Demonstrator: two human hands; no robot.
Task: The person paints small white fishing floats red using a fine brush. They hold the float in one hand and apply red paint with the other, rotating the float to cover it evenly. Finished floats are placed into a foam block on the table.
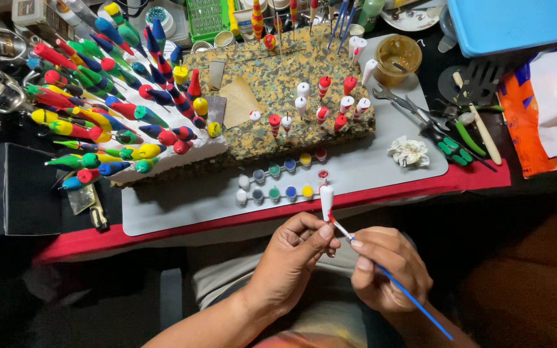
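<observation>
white float [326, 200] pinched at its stem, brush tip at its red lower end.
it looks light, stiff and wet with paint, best held by the thin stem; left hand [294, 254] grip pinches it over the lap, right hand [388, 267] grip pinches a blue paintbrush [414, 301], paint pots [282, 192] on the counter [182, 209] just beyond.

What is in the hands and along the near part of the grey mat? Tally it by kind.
white float, in the left hand: 1
blue paintbrush, in the right hand: 1
paint-pot strips: 2
crumpled tissue: 1
Total: 5
</observation>
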